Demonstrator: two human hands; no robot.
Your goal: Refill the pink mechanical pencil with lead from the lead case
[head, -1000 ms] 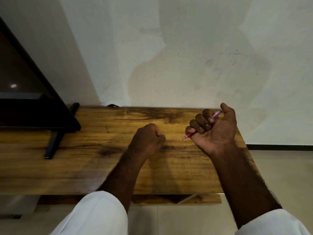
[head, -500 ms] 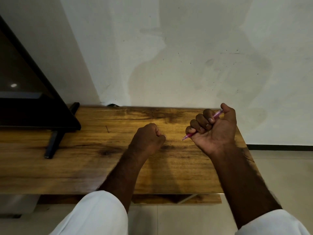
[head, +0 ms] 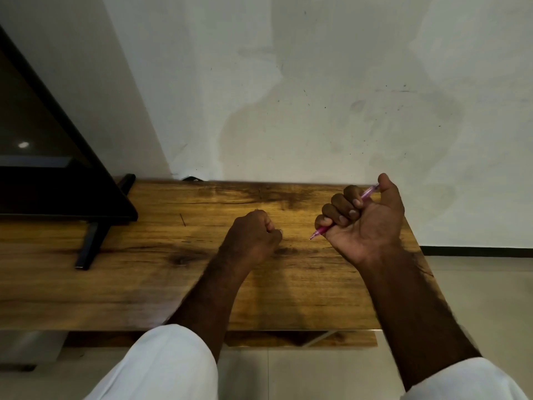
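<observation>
- Standing at about 9 o'clock in the head view, a black screen (head: 43, 174) rests on a dark slanted foot (head: 92, 243) on the wooden table (head: 144, 284).
- A short dark mark or sliver (head: 182, 220) lies on the wood at roughly 10 o'clock from the left hand; what it is cannot be told.
- Near the middle of the table, the left hand (head: 253, 235) is curled into a closed fist, knuckles up; whether anything is inside it cannot be seen.
- No lead case shows anywhere in view.
- At 3 o'clock from the left hand, the right hand (head: 363, 220) is raised just above the table's right end, palm turned toward the camera, fingers (head: 340, 209) wrapped tightly around the pink mechanical pencil (head: 318, 232).
- The pencil's long axis runs on a diagonal: its metal tip pokes out below the little finger, pointing toward 8 o'clock and down at the wood, apart from the left fist.
- Its other end sticks out by the thumb toward 2 o'clock, with the thumb tip resting at or on it.
- White sleeves (head: 161, 368) cover both upper forearms at 6 o'clock.
</observation>
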